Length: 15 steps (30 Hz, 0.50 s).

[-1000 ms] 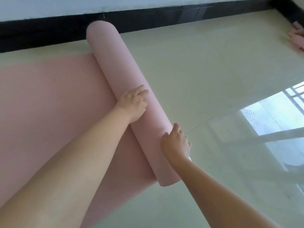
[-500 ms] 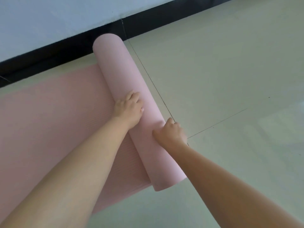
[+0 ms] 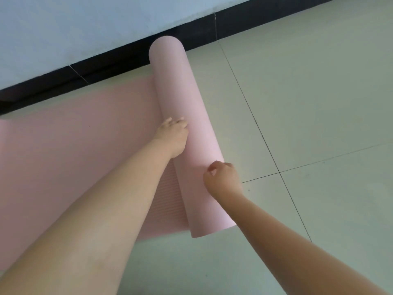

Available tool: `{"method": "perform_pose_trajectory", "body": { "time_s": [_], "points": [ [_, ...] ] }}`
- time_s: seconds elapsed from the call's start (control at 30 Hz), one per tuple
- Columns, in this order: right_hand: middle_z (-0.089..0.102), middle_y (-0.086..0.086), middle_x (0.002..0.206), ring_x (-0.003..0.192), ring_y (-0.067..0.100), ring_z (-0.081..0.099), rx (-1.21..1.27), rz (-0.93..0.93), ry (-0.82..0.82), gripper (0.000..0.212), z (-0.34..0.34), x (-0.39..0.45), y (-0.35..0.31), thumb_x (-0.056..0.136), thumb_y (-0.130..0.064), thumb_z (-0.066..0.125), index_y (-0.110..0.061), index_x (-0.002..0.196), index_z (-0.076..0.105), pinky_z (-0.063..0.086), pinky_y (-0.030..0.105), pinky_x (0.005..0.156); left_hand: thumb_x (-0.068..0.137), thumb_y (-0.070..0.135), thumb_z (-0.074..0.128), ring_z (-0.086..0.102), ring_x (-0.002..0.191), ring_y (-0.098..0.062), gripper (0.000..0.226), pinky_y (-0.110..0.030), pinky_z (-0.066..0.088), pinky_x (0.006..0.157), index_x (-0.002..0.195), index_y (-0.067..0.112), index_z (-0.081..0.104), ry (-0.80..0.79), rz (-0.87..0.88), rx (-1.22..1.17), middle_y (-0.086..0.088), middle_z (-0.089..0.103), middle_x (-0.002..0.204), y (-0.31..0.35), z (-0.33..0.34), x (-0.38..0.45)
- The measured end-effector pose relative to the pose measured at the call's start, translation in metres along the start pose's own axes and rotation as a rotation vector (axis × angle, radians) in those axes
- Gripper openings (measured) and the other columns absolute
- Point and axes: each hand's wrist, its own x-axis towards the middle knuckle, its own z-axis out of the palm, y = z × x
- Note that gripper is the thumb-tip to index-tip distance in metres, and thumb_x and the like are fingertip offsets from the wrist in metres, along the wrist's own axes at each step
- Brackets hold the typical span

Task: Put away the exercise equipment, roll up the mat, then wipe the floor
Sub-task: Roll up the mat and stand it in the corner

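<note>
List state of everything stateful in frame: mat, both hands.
pink mat: partly rolled; the flat part lies on the floor to the left of the roll
rolled part: thick cylinder lying on the floor, far end near the black baseboard
left hand: resting on the roll, fingers fairly straight
right hand: on the roll's right side near the close end, fingers curled

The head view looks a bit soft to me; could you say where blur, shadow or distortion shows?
Head view: even daylight, no glare; soft shadow under the right hand; left hand fingertips slightly blurred; wide-angle lens tilts the baseboard; rolled mat reasonably sharp.
</note>
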Motion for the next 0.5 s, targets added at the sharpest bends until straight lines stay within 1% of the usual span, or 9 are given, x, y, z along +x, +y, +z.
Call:
{"method": "perform_pose_trajectory", "body": {
  "time_s": [0.07,0.13,0.2,0.23,0.3,0.37,0.4,0.47,0.5],
  "points": [
    [0.05,0.013,0.123,0.111,0.032,0.05,-0.025,-0.023,0.016,0.036,0.007,-0.001,-0.004,0.089,-0.009,0.04,-0.006,0.125,0.043,0.041,0.033,0.087,0.091,-0.002,0.03,0.039,0.13,-0.033,0.051,-0.037,0.029,0.109,0.139,0.014,0.035,0.029,0.0,-0.036,-0.014,0.041,0.139,-0.011,0.006,0.003],
    [0.055,0.015,0.116,0.103,0.032,0.054,-0.038,0.009,0.018,0.041,0.016,0.002,-0.013,0.091,-0.01,0.039,-0.006,0.132,0.036,0.04,0.031,0.077,0.096,0.006,0.029,0.041,0.126,-0.033,0.052,-0.037,0.034,0.104,0.143,0.029,0.029,0.035,0.002,-0.057,-0.015,0.043,0.136,-0.026,0.017,0.004],
    [0.056,0.013,0.102,0.092,0.031,0.055,-0.087,0.072,0.001,0.039,0.026,0.004,-0.024,0.092,-0.013,0.039,-0.005,0.13,0.041,0.039,0.028,0.071,0.099,0.015,0.03,0.039,0.128,-0.032,0.046,-0.038,0.032,0.104,0.14,0.035,0.034,0.065,0.018,-0.054,-0.015,0.042,0.136,-0.044,0.028,0.004],
    [0.057,0.011,0.101,0.092,0.03,0.055,-0.148,0.079,0.017,0.035,0.033,0.005,-0.03,0.092,-0.015,0.039,-0.006,0.125,0.048,0.04,0.028,0.072,0.099,0.016,0.032,0.038,0.128,-0.031,0.043,-0.039,0.031,0.105,0.137,0.033,0.04,0.104,0.028,-0.065,-0.015,0.042,0.135,-0.054,0.034,0.003],
    [0.055,0.011,0.113,0.105,0.03,0.052,-0.278,0.046,0.096,0.031,0.044,0.006,-0.044,0.093,-0.018,0.04,-0.009,0.116,0.058,0.04,0.03,0.079,0.096,0.012,0.036,0.034,0.132,-0.03,0.038,-0.042,0.029,0.107,0.13,0.021,0.05,0.226,0.097,-0.08,-0.015,0.04,0.137,-0.075,0.045,-0.001],
    [0.049,0.012,0.119,0.107,0.03,0.048,-0.303,0.035,0.125,0.029,0.055,0.007,-0.059,0.092,-0.02,0.042,-0.013,0.112,0.061,0.039,0.027,0.077,0.094,0.009,0.037,0.022,0.141,-0.024,0.037,-0.041,0.022,0.112,0.128,0.012,0.051,0.279,0.22,-0.084,-0.01,0.031,0.148,-0.094,0.055,-0.003],
    [0.05,0.013,0.116,0.097,0.029,0.051,-0.293,0.035,0.111,0.027,0.061,0.005,-0.065,0.091,-0.02,0.043,-0.015,0.11,0.062,0.039,0.025,0.068,0.093,0.009,0.037,0.02,0.143,-0.022,0.038,-0.037,0.02,0.114,0.13,0.01,0.048,0.27,0.265,-0.103,-0.007,0.029,0.151,-0.102,0.06,-0.003],
    [0.052,0.01,0.103,0.071,0.022,0.05,-0.28,0.049,0.069,0.022,0.074,-0.001,-0.076,0.089,-0.018,0.047,-0.016,0.106,0.06,0.034,0.021,0.052,0.095,0.012,0.036,0.033,0.136,-0.024,0.038,-0.033,0.022,0.111,0.131,0.006,0.044,0.266,0.297,-0.129,-0.008,0.037,0.145,-0.119,0.066,-0.005],
    [0.05,0.007,0.101,0.068,0.02,0.049,-0.26,0.063,0.064,0.021,0.08,-0.005,-0.081,0.088,-0.018,0.048,-0.016,0.107,0.057,0.035,0.022,0.051,0.096,0.015,0.034,0.039,0.13,-0.026,0.037,-0.034,0.026,0.108,0.131,0.006,0.042,0.284,0.308,-0.132,-0.01,0.042,0.14,-0.126,0.067,-0.006]
  ]
}}
